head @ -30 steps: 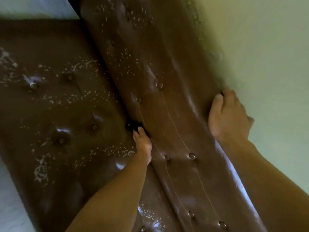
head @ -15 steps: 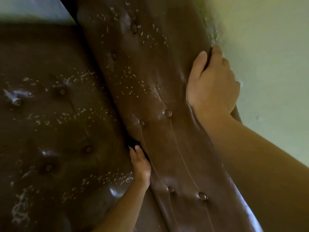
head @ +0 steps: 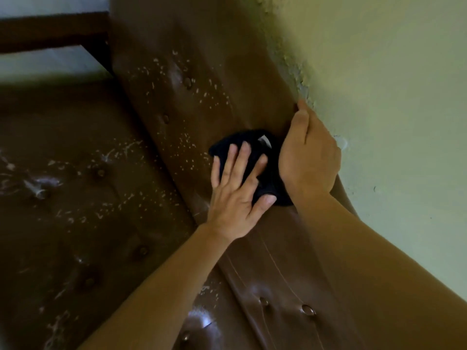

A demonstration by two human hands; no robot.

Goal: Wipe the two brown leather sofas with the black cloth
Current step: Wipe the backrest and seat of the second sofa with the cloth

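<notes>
Many specks point(head: 187, 145) left on sofa point(head: 202, 72). I press cloth point(head: 269, 181) with spread left hand point(head: 235, 195); right hand point(head: 309, 157) grips sofa top.

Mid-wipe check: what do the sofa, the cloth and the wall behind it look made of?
Sofa: smooth brown leather or imitation, glossy, with bright highlights, buttoned tufts and pale flecks sitting on the surface. Cloth: soft black fabric, matte, bunched under the left hand; weave not visible. Wall: apparently painted plaster, pale green, matte, paint flaking beside the sofa.
</notes>
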